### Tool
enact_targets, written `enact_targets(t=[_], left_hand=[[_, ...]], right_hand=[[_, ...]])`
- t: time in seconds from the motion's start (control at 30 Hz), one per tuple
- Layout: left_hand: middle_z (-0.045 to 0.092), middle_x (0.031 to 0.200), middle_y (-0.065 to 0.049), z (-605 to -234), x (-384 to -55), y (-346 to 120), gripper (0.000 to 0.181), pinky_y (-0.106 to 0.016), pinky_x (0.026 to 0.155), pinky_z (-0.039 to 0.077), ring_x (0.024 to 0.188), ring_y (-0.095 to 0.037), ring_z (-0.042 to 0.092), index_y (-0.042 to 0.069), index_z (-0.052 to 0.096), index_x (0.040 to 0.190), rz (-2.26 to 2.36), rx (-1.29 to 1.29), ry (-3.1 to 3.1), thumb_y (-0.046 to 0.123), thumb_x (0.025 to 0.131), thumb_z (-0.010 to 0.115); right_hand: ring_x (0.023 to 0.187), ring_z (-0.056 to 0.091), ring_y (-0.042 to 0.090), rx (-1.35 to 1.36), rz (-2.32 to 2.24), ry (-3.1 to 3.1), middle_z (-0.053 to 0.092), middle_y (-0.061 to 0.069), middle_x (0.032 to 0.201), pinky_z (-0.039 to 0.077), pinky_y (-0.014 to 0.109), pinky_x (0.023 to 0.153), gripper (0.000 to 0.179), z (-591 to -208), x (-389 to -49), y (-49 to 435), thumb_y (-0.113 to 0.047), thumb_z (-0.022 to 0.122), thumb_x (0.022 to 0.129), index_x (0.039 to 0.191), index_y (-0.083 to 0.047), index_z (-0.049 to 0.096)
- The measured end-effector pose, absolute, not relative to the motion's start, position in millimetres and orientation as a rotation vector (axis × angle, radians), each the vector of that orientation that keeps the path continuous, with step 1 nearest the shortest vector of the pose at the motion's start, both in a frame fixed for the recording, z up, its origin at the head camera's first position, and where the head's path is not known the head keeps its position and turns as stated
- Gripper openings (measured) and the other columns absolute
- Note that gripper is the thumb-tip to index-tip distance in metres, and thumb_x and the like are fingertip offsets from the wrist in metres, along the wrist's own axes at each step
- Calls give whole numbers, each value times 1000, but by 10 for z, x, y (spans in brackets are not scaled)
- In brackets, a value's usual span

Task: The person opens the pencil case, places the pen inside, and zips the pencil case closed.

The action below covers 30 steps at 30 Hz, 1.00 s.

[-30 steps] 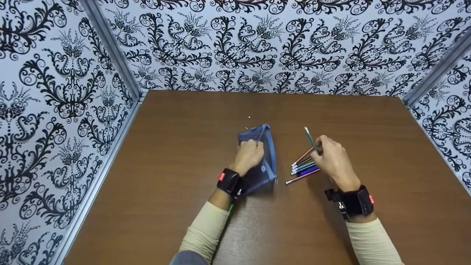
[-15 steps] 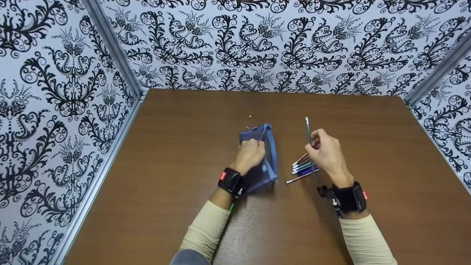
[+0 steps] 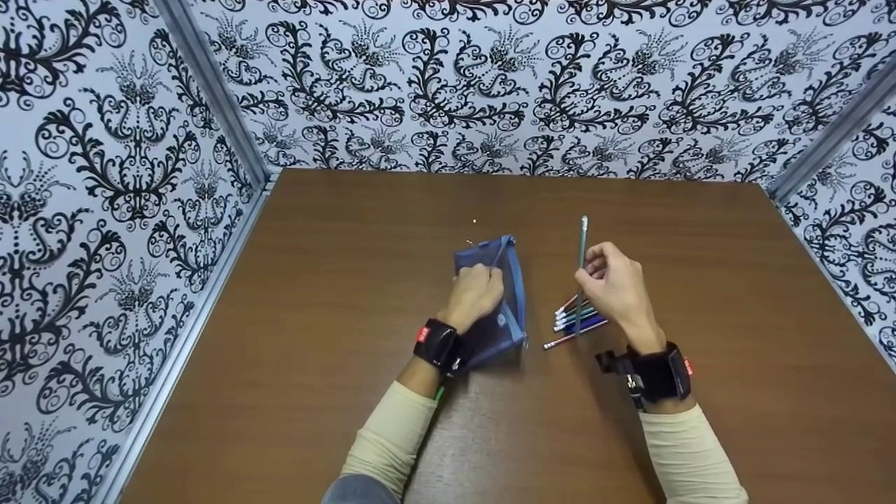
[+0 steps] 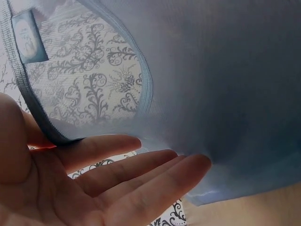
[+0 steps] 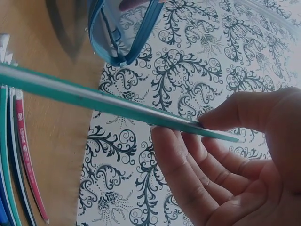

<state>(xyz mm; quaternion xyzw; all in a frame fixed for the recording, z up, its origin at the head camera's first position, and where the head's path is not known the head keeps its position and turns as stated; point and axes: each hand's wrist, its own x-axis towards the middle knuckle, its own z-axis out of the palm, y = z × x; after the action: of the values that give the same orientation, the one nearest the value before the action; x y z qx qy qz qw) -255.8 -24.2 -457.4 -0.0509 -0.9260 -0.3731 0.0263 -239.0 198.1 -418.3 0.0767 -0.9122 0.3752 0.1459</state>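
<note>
A translucent blue zip pencil case (image 3: 493,337) lies on the table with its zipped side facing right. My left hand (image 3: 473,297) holds its upper edge; in the left wrist view the mouth of the case (image 4: 143,89) gapes and the thumb is mostly hidden. My right hand (image 3: 619,287) pinches a green pencil (image 5: 94,96) between thumb and fingertips, its eraser end up. The pencil stands nearly upright, apart from the case. Below it lies a small pile of pencils (image 3: 572,323), several with white eraser ends, partly behind the right hand.
The brown wooden table (image 3: 350,245) reaches back to a patterned wall (image 3: 490,84). A tiny white speck (image 3: 474,221) sits beyond the case. In the right wrist view, a red pencil (image 5: 28,165) lies at the side of the pile.
My right hand has lifted the green pencil from the pile and moved slightly left, turning it more upright. The left hand and the case have stayed in place.
</note>
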Motion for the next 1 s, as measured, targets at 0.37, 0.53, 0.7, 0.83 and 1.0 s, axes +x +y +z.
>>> enact_targets(t=[0.37, 0.53, 0.7, 0.83, 1.0], left_hand=[[56, 65, -5, -4573, -2561, -250, 41, -38, 64, 50, 67, -25, 63, 18, 44, 60, -1189, -168, -2850, 21, 100, 39], [64, 78, -11, -4571, -2560, -242, 41, -47, 80, 51, 81, -28, 66, 18, 40, 57, -1147, -175, -2833, 20, 98, 38], [60, 72, -10, -4567, -2558, -247, 41, -46, 77, 52, 77, -27, 64, 18, 40, 57, -1164, -165, -2839, 20, 98, 38], [54, 66, -5, -4564, -2559, -250, 42, -45, 76, 52, 73, -25, 62, 19, 40, 57, -1169, -167, -2842, 20, 99, 37], [55, 66, -5, -4553, -2551, -247, 42, -45, 75, 52, 73, -26, 64, 19, 41, 58, -1176, -164, -2840, 20, 99, 38]], right_hand=[[73, 62, 14, 92, 1151, -2609, 70, 14, 88, 45, 15, 66, 21, -4139, -2426, 1920, -8, 65, 85, 103, 1, 62], [66, 62, 5, 70, 1216, -2593, 70, 13, 86, 48, 15, 61, 21, -4141, -2447, 1890, -9, 64, 85, 103, 1, 61], [66, 66, 9, 70, 1336, -2567, 68, 13, 85, 54, 20, 59, 20, -4148, -2470, 1850, -6, 63, 86, 103, 2, 60], [68, 69, 13, 60, 1442, -2541, 67, 13, 85, 56, 24, 59, 20, -4152, -2493, 1812, -5, 62, 87, 104, 4, 58], [69, 70, 15, 37, 1500, -2523, 67, 15, 87, 57, 25, 61, 20, -4149, -2510, 1776, -4, 62, 88, 105, 4, 57]])
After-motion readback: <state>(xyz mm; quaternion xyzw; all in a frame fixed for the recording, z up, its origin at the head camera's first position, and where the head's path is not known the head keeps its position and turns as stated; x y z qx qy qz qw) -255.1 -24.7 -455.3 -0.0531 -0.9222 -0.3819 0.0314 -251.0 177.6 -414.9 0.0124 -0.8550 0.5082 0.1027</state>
